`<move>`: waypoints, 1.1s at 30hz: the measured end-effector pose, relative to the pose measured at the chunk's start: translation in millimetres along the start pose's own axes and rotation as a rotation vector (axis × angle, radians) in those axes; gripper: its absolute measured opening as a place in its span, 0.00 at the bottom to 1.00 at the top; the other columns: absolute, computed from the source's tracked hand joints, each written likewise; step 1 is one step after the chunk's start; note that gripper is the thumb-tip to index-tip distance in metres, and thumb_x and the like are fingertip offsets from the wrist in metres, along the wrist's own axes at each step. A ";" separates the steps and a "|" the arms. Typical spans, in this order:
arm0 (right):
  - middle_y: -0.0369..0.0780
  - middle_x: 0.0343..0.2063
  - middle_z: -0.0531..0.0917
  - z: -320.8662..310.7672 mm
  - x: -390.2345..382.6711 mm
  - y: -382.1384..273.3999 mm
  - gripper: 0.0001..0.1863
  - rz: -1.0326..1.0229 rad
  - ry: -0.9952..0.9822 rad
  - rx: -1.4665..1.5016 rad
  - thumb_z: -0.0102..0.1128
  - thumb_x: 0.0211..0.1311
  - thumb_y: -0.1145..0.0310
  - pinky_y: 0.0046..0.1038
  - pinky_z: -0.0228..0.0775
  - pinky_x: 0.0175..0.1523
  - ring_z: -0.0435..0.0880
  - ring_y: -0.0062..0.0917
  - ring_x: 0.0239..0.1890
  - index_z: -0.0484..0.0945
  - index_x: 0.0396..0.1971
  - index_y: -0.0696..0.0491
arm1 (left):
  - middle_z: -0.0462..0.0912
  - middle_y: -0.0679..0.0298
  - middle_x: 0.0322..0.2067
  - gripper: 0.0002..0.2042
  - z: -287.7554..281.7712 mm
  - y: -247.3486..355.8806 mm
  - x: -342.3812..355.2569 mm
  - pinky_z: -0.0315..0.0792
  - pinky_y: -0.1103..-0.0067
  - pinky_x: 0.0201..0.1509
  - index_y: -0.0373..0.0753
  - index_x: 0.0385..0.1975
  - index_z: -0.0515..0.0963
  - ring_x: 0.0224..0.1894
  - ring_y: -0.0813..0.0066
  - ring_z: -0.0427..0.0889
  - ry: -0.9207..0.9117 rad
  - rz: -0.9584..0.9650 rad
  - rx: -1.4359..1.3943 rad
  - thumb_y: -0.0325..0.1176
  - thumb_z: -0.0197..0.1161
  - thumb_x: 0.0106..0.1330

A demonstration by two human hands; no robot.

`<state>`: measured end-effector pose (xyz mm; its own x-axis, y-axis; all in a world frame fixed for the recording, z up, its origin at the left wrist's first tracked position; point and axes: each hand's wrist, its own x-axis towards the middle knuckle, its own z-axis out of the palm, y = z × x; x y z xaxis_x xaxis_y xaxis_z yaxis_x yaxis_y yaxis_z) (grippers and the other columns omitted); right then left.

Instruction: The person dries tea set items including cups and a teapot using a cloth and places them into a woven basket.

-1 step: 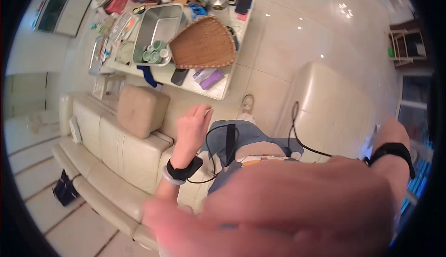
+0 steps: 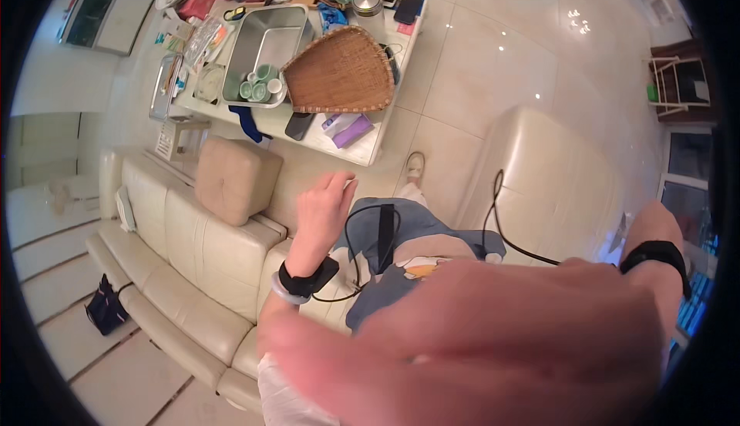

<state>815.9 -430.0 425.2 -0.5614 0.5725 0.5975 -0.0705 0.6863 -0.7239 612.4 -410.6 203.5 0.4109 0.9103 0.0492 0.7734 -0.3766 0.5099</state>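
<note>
My left hand [image 2: 324, 206] is raised over my lap, its fingers curled in and nothing showing in them. A black band with a dark block [image 2: 308, 276] and a pale bangle [image 2: 285, 291] circle that wrist. Very near the camera, my right hand [image 2: 478, 341] fills the lower right, blurred, with its fingers unreadable. A black strap [image 2: 655, 255] goes round the right arm. Between my hands a thin black cable [image 2: 351, 245] loops over my blue-grey clothing [image 2: 370, 299]. Neither hand touches the table.
Ahead, a cluttered table [image 2: 354, 152] bears a metal basin [image 2: 285, 25] with green cups [image 2: 260, 89], a woven tray [image 2: 339, 72], a tissue pack [image 2: 351, 132], phones and a lidded jar [image 2: 368, 10]. A square stool [image 2: 235, 179] and cream sofa [image 2: 200, 249] are left; a cream seat [image 2: 539, 172] is right.
My right hand has shifted slightly right and down, uncovering more of the clothing. The left hand keeps nearly the same pose. The view has moved a little, and the jar's side shows more.
</note>
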 end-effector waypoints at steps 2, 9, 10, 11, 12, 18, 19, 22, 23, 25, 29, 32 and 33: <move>0.44 0.31 0.80 -23.0 -6.4 12.9 0.15 -0.018 -0.018 0.054 0.46 0.44 0.79 0.29 0.72 0.34 0.80 0.33 0.31 0.78 0.33 0.60 | 0.79 0.59 0.26 0.04 7.7 3.9 5.1 0.71 0.68 0.25 0.41 0.32 0.76 0.25 0.57 0.79 0.029 -0.045 0.021 0.32 0.60 0.61; 0.44 0.31 0.80 -103.0 1.3 53.9 0.14 0.008 -0.034 0.021 0.47 0.45 0.79 0.30 0.72 0.35 0.80 0.34 0.32 0.78 0.32 0.60 | 0.76 0.60 0.25 0.03 43.6 22.1 102.2 0.71 0.69 0.26 0.42 0.32 0.75 0.26 0.57 0.78 0.054 0.021 -0.104 0.30 0.60 0.60; 0.44 0.31 0.80 -115.0 3.4 60.2 0.14 0.011 -0.044 0.010 0.47 0.45 0.79 0.30 0.72 0.35 0.80 0.34 0.32 0.78 0.32 0.60 | 0.76 0.60 0.25 0.03 46.4 29.2 118.9 0.71 0.69 0.26 0.42 0.32 0.75 0.27 0.57 0.78 0.071 0.027 -0.040 0.30 0.60 0.60; 0.44 0.31 0.80 -121.9 9.9 70.9 0.14 0.002 -0.060 0.017 0.47 0.45 0.79 0.30 0.72 0.35 0.80 0.34 0.32 0.78 0.32 0.60 | 0.76 0.60 0.25 0.03 46.4 29.9 132.3 0.70 0.68 0.26 0.42 0.31 0.75 0.27 0.57 0.78 0.099 0.017 0.039 0.30 0.60 0.60; 0.44 0.31 0.80 -127.8 13.9 81.4 0.14 0.000 -0.075 0.023 0.47 0.45 0.79 0.30 0.72 0.35 0.80 0.34 0.32 0.78 0.32 0.60 | 0.76 0.60 0.25 0.03 48.9 34.7 144.2 0.70 0.68 0.26 0.42 0.31 0.75 0.27 0.57 0.78 0.101 0.019 0.018 0.30 0.60 0.60; 0.44 0.31 0.79 -184.7 43.5 116.4 0.13 -0.013 -0.101 -0.014 0.47 0.45 0.79 0.31 0.72 0.35 0.80 0.35 0.32 0.78 0.32 0.60 | 0.76 0.60 0.26 0.02 45.4 43.2 212.7 0.70 0.67 0.27 0.43 0.31 0.75 0.27 0.56 0.79 0.032 -0.055 -0.019 0.31 0.60 0.61; 0.44 0.31 0.79 -194.3 44.7 124.3 0.13 -0.013 -0.100 -0.022 0.47 0.45 0.79 0.31 0.72 0.35 0.80 0.35 0.32 0.78 0.32 0.60 | 0.76 0.60 0.26 0.02 49.0 44.5 222.7 0.70 0.67 0.27 0.43 0.31 0.75 0.27 0.56 0.79 0.029 -0.051 -0.037 0.31 0.60 0.61; 0.44 0.31 0.79 -220.3 52.9 148.2 0.13 -0.013 -0.119 -0.025 0.48 0.45 0.79 0.31 0.72 0.36 0.80 0.35 0.33 0.78 0.32 0.60 | 0.78 0.58 0.26 0.03 54.6 48.8 251.1 0.71 0.70 0.27 0.39 0.31 0.76 0.26 0.58 0.79 0.019 -0.110 -0.006 0.29 0.61 0.60; 0.44 0.32 0.79 -229.8 56.3 156.1 0.13 -0.011 -0.129 -0.019 0.48 0.45 0.79 0.31 0.72 0.36 0.80 0.35 0.33 0.78 0.32 0.60 | 0.78 0.58 0.26 0.03 56.2 52.0 260.0 0.71 0.70 0.27 0.39 0.31 0.76 0.26 0.58 0.79 0.022 -0.116 -0.013 0.29 0.61 0.60; 0.45 0.32 0.79 -249.7 61.9 176.2 0.13 -0.024 -0.144 -0.001 0.48 0.46 0.79 0.31 0.72 0.36 0.80 0.36 0.33 0.78 0.32 0.60 | 0.78 0.58 0.27 0.03 58.6 59.4 277.0 0.71 0.69 0.28 0.39 0.32 0.76 0.26 0.57 0.79 -0.010 -0.187 -0.038 0.29 0.61 0.60; 0.45 0.32 0.79 -291.8 76.5 221.0 0.12 -0.044 -0.183 0.036 0.48 0.46 0.78 0.32 0.73 0.36 0.80 0.36 0.33 0.78 0.32 0.60 | 0.79 0.58 0.28 0.03 79.7 44.4 313.7 0.72 0.69 0.29 0.38 0.32 0.76 0.28 0.57 0.80 -0.029 -0.269 -0.002 0.28 0.60 0.60; 0.45 0.32 0.79 -323.5 102.2 254.3 0.12 -0.080 -0.236 0.100 0.49 0.46 0.78 0.32 0.73 0.37 0.80 0.36 0.33 0.78 0.32 0.60 | 0.78 0.58 0.27 0.04 75.2 36.8 343.3 0.72 0.69 0.30 0.39 0.33 0.76 0.28 0.57 0.80 0.004 -0.395 -0.054 0.28 0.61 0.59; 0.45 0.32 0.79 -334.1 110.8 269.3 0.12 -0.089 -0.267 0.130 0.49 0.46 0.78 0.32 0.73 0.37 0.80 0.36 0.33 0.78 0.32 0.60 | 0.78 0.60 0.28 0.05 73.8 34.8 350.1 0.72 0.67 0.30 0.41 0.34 0.75 0.29 0.58 0.80 0.012 -0.495 -0.081 0.28 0.61 0.59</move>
<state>1010.2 -31.8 411.8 -0.7438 0.3629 0.5613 -0.2242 0.6557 -0.7210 818.8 -117.7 175.1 -0.0019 0.9786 -0.2056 0.8338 0.1150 0.5399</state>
